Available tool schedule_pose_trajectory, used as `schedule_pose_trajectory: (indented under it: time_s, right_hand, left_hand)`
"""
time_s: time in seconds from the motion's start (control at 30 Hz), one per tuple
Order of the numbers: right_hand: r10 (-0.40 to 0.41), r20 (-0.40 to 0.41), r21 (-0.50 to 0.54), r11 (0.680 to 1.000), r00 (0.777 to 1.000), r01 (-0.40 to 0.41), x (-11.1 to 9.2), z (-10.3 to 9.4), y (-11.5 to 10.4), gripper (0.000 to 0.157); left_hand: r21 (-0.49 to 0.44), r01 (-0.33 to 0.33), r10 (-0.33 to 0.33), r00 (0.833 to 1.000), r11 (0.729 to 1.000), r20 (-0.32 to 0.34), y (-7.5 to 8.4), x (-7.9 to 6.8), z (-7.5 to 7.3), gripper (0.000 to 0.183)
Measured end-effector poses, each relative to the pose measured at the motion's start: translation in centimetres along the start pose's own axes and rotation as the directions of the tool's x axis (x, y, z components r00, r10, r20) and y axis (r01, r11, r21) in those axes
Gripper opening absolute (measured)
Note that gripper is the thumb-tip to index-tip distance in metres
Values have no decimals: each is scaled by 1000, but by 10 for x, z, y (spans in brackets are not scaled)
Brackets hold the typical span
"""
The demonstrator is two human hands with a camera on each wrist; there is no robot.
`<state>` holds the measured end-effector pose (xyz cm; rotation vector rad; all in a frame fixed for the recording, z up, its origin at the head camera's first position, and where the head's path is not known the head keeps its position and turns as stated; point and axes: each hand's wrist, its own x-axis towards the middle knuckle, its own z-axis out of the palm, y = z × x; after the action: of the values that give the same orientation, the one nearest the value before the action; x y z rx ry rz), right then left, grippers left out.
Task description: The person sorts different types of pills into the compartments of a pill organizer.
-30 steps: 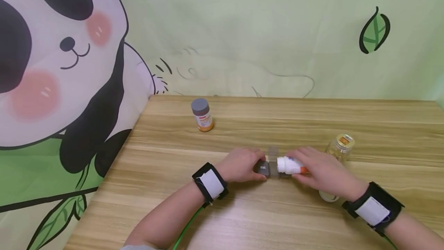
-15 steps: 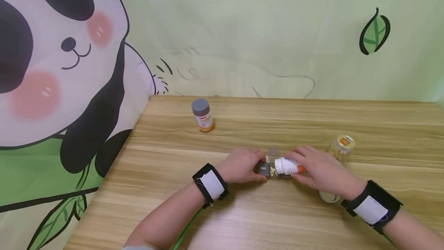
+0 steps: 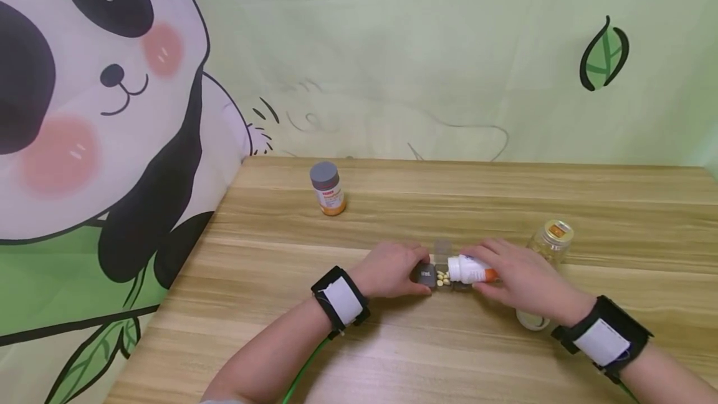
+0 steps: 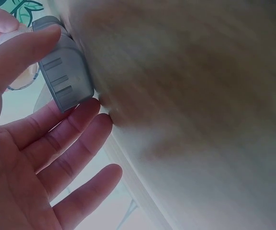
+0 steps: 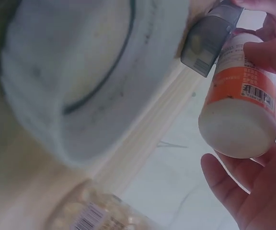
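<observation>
My left hand point(image 3: 389, 270) pinches the left end of a dark grey pill organizer point(image 3: 426, 275) between thumb and fingers. One clear lid point(image 3: 442, 249) of it stands raised, and pale yellow tablets point(image 3: 442, 278) lie in the compartment below. A white pill bottle point(image 3: 467, 269) with an orange band is gripped in my right hand point(image 3: 521, 279). It lies tipped on its side, uncapped mouth pointing left over the organizer. In the right wrist view the bottle's base point(image 5: 238, 132) faces the camera; the organizer point(image 5: 210, 40) is partly hidden behind the fingers.
A grey-capped bottle point(image 3: 328, 189) stands at the back left of the wooden table point(image 3: 269, 223). Behind my right hand is a clear jar point(image 3: 552, 243) with a gold lid. A white cap point(image 3: 531, 320) lies beneath my right wrist, partly covered.
Tablets now show in the open compartment, where none were visible a second ago. The tipped bottle shifted slightly left, then back right. My left hand has stayed on the organizer.
</observation>
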<state>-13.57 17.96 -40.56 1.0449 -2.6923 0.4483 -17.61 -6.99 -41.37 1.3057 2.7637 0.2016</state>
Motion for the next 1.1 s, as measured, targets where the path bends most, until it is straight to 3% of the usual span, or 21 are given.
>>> schedule_pose_trajectory:
  time_s: [0.23,0.4,0.7,0.93,1.1]
  right_hand:
    - [97,-5,109,989,995,-96,-7,1,2,51]
    - [184,-28,234,957,983,-172,-8,-2,0,50]
    - [191,-143,422,899,971,-115,-14,-7,-9,52]
    - [172,-41,563,818,984,-119,-29,0,-29,55]
    - [81,52,604,791,995,-96,-36,11,-45,51]
  left_hand:
    - [2,-3,3,1000,1000,-3,1,-1,0,44]
    - [-1,3,-3,1000,1000,-5,1,-1,0,43]
    - [-14,4,-4,1000,1000,3,1,-1,0,43]
    - [-11,13,-12,1000,1000,15,2,0,-1,44]
    - [-3,17,-17,1000,1000,18,1,0,-1,44]
